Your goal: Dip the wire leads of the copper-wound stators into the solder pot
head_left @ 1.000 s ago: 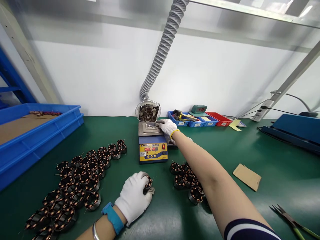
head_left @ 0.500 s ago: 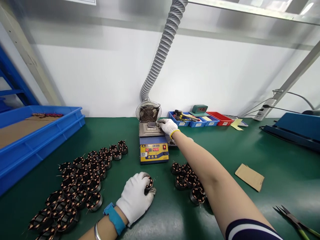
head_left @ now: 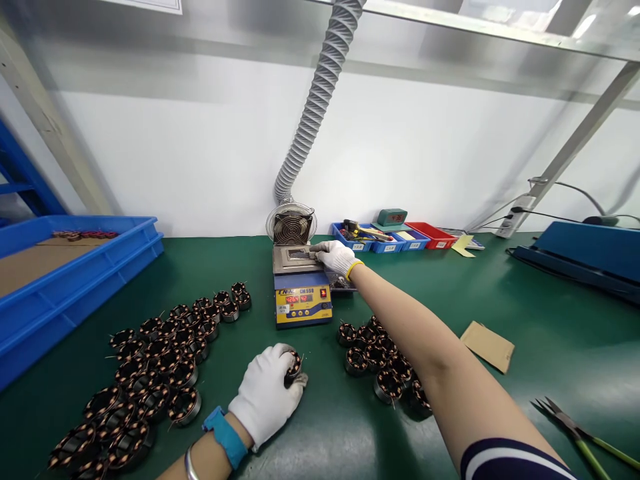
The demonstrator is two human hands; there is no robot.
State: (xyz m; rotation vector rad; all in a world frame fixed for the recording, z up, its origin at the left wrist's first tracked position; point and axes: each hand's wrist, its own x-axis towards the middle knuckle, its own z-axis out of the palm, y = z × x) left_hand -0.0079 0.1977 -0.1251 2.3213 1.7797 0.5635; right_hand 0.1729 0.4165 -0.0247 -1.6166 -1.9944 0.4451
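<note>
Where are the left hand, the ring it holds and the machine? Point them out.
Left hand (head_left: pixel 266 396): head view, on its gloved back.
Ring (head_left: pixel 297 364): head view, on the copper-dotted edge that shows past the fingers.
Machine (head_left: pixel 303 307): head view, on its yellow front panel.

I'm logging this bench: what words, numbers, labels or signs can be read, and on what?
"CM 55", last character blurred: machine
"4264", decimal point unclear: left display
"42": right display
Too small or blurred: brand beside "CM 55", sticker, digits on clock, bin labels, top-edge sign.
</note>
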